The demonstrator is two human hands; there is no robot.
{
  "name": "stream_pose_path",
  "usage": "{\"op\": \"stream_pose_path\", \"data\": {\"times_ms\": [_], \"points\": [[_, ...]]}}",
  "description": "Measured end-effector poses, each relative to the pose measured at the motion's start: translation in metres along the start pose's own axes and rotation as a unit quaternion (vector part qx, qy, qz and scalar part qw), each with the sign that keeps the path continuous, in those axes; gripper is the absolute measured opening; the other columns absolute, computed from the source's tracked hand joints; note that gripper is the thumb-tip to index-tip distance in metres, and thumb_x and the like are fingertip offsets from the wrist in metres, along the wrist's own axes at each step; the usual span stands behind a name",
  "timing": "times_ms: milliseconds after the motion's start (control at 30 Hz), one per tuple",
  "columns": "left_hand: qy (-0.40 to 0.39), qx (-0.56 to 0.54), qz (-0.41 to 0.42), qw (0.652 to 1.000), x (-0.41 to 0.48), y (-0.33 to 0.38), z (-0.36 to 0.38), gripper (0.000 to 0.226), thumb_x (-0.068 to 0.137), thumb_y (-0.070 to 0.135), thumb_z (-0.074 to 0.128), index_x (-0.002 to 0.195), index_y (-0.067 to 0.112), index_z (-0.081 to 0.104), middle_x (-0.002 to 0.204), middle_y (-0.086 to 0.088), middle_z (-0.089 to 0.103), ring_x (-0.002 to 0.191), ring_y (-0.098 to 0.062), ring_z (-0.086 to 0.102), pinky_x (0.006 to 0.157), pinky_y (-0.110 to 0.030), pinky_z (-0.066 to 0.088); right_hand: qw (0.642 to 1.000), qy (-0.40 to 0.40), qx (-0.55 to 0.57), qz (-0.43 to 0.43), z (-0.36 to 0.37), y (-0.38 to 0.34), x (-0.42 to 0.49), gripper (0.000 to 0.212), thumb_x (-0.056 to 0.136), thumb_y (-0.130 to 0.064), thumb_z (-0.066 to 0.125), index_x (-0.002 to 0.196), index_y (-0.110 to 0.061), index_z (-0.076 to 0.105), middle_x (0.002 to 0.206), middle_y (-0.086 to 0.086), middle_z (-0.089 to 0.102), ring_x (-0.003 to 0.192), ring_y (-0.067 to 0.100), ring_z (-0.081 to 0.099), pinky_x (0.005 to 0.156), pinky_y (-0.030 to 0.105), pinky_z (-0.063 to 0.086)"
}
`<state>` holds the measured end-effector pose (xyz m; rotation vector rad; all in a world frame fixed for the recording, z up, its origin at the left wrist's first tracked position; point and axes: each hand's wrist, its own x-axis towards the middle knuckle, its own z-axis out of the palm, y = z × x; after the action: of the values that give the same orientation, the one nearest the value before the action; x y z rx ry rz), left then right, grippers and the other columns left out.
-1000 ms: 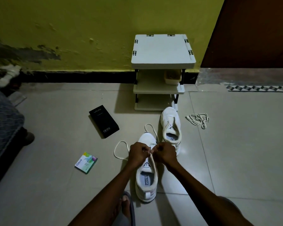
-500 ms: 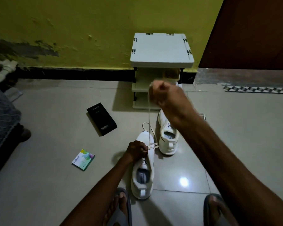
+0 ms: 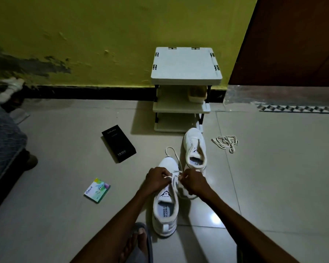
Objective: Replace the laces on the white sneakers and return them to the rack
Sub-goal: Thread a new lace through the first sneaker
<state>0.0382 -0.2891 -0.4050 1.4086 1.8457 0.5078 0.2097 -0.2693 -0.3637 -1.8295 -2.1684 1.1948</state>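
Two white sneakers stand on the tiled floor in front of me. The near sneaker points away from me, and a white lace runs through its front eyelets and loops out past the toe. My left hand pinches one end of that lace at the shoe's left side. My right hand pinches the other end at its right side. The far sneaker has no lace and stands just before the white rack. A bundle of cream laces lies on the floor to its right.
A black phone box and a small green packet lie on the floor to the left. The rack's middle shelf holds a small cream tub. A dark bed edge sits far left, a brown door far right. My sandalled foot is below.
My right hand, which had pulled the lace high up toward the rack, has come back down to the near sneaker. Both hands now hold lace ends over its eyelets.
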Motion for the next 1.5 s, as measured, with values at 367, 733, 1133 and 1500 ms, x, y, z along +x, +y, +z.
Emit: {"op": "stream_pose_path", "data": {"times_ms": [367,733,1133,1500], "points": [[-0.003,0.027,0.005,1.000,0.003,-0.007,0.005,0.005,0.067,0.038,0.063,0.065,0.033,0.061,0.070,0.016,0.062,0.083,-0.019,0.065,0.076,-0.030,0.050,0.983,0.131,0.000,-0.126,0.029,0.004,0.019,0.009,0.078,-0.012,0.064,0.081,-0.014,0.072,0.073,0.002,0.069,0.067,0.016,0.063,0.058,0.025,0.045],[0.077,0.177,0.039,0.980,-0.006,0.007,0.015,0.043,0.077,0.024,0.069,0.116,0.027,0.051,0.122,0.001,0.041,0.113,-0.023,0.041,0.090,-0.033,0.032,0.902,0.115,0.415,-0.027,-0.043,-0.049,-0.008,0.016,0.091,-0.002,0.053,0.081,-0.007,0.064,0.066,0.011,0.062,0.056,0.015,0.056,0.048,0.021,0.039],[0.057,0.058,-0.002,0.997,-0.011,0.000,0.008,0.042,0.073,0.037,0.075,0.105,0.024,0.051,0.107,0.003,0.039,0.106,-0.023,0.045,0.075,-0.033,0.040,0.936,-0.189,-0.292,-0.050,-0.016,0.003,-0.011,0.026,0.094,-0.018,0.057,0.110,-0.002,0.068,0.110,0.013,0.069,0.089,0.022,0.063,0.079,0.031,0.050],[0.063,0.088,-0.055,0.993,-0.012,0.004,-0.007,0.031,0.075,0.016,0.069,0.104,0.009,0.058,0.107,-0.007,0.062,0.103,-0.025,0.057,0.078,-0.030,0.041,0.946,0.059,-0.305,-0.096,0.016,-0.025,0.031,0.020,0.088,-0.001,0.051,0.104,-0.009,0.060,0.109,0.012,0.066,0.099,0.027,0.065,0.072,0.031,0.043]]}}
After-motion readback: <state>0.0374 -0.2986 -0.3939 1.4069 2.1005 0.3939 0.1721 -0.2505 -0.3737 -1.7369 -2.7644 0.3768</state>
